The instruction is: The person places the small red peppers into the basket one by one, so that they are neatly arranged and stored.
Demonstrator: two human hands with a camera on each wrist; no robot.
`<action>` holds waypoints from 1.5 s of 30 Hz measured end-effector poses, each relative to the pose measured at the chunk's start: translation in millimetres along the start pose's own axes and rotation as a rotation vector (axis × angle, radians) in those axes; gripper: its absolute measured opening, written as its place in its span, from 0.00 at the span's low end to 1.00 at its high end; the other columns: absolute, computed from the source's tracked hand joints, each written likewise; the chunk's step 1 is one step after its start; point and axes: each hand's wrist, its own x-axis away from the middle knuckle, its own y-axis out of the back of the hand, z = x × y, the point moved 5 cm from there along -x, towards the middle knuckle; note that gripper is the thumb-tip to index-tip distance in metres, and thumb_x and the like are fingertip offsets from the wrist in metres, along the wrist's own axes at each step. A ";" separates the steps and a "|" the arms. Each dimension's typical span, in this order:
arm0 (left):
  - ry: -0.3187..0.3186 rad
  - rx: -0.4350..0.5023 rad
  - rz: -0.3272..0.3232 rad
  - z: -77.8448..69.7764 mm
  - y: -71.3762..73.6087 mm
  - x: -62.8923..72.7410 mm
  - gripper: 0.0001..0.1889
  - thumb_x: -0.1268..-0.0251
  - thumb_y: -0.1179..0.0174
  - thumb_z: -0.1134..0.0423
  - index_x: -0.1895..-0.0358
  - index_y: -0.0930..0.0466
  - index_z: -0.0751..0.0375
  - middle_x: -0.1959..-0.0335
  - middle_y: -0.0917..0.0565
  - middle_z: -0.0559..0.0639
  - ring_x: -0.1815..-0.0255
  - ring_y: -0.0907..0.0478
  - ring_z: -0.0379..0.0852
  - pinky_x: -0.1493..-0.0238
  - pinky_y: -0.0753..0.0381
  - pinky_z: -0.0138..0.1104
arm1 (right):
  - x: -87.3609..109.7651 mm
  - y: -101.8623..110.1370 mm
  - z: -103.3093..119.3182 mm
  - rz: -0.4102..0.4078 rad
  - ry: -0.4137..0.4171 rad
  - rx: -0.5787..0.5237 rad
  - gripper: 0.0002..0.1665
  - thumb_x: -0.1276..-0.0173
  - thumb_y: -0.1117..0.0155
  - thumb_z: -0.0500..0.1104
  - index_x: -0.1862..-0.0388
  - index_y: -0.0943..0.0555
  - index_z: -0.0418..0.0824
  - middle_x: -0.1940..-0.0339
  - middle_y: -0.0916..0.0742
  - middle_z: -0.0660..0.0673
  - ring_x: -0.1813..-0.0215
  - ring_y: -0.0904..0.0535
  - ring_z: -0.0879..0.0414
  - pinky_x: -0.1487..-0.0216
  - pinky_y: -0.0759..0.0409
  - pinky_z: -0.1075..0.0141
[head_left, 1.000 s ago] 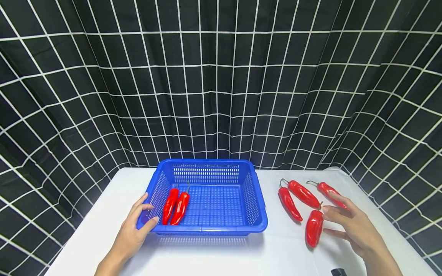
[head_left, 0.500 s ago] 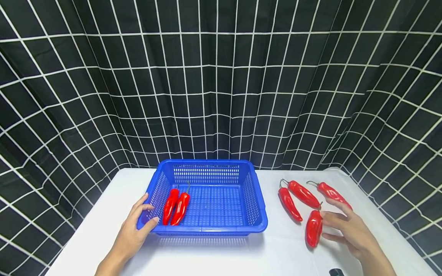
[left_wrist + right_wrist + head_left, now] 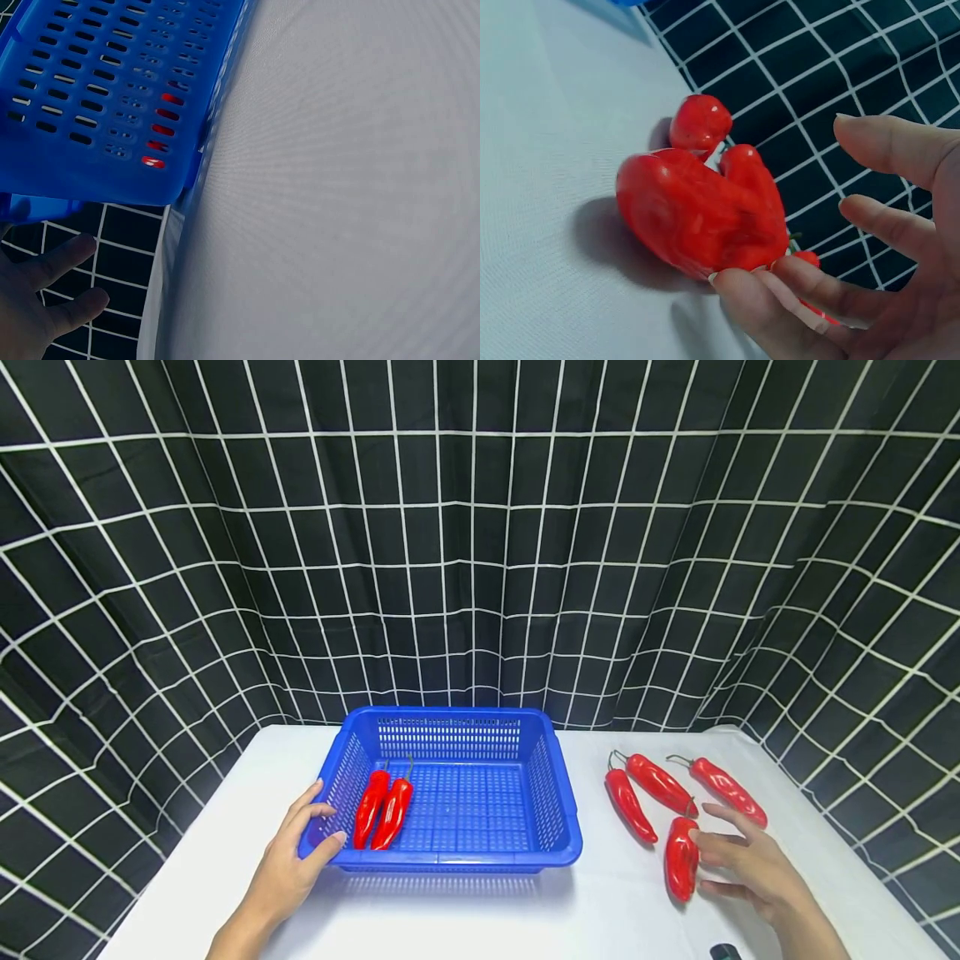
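Observation:
My left hand (image 3: 288, 860) grips the near left corner of a blue plastic basket (image 3: 450, 858), thumb on the front rim and fingers over the side. In the left wrist view, two of its fingers (image 3: 67, 311) stretch out below the basket wall (image 3: 82, 165). Two red chili peppers (image 3: 371, 810) lie side by side in the basket's left part. On the right, my right hand (image 3: 757, 868) is beside the nearest red chili pepper (image 3: 681, 864), its fingers spread. Its fingertips overlap that pepper's edge (image 3: 697, 214) in the right wrist view; firm contact cannot be told.
Three more red chili peppers, a left one (image 3: 630, 806), a middle one (image 3: 662, 783) and a right one (image 3: 729, 792), lie behind the nearest on the white table (image 3: 600, 910). A black curtain with white grid lines (image 3: 480, 543) surrounds the table. A small dark object (image 3: 724, 952) shows at the bottom edge.
My right hand has shifted slightly left and towards me, closer alongside the nearest chili pepper, uncovering the pepper at far right. My left hand and the basket have stayed put.

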 end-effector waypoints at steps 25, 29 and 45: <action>0.003 -0.014 -0.003 -1.7 -0.3 0.3 0.12 0.36 0.38 0.59 0.52 0.25 0.57 0.27 0.40 0.53 0.28 0.48 0.65 0.39 0.45 0.67 | -24.2 -9.6 -8.5 -0.030 -0.032 0.138 0.56 0.44 0.25 0.50 0.26 0.47 0.34 0.41 0.33 0.20 0.55 0.22 0.40 0.65 0.16 0.55; 0.008 -0.015 0.000 -0.7 -0.6 0.1 0.13 0.36 0.38 0.59 0.52 0.25 0.57 0.27 0.40 0.53 0.28 0.48 0.64 0.39 0.46 0.67 | -25.2 -10.9 -8.3 -0.040 -0.011 0.214 0.56 0.45 0.24 0.50 0.27 0.46 0.35 0.42 0.32 0.20 0.53 0.23 0.36 0.65 0.16 0.56; 0.030 -0.016 0.016 -0.1 -1.1 -0.6 0.13 0.35 0.38 0.58 0.51 0.25 0.57 0.26 0.42 0.53 0.27 0.49 0.64 0.39 0.46 0.67 | -20.9 -19.7 -2.0 -0.022 -0.024 0.324 0.50 0.45 0.24 0.46 0.31 0.41 0.33 0.53 0.26 0.25 0.65 0.20 0.47 0.70 0.16 0.58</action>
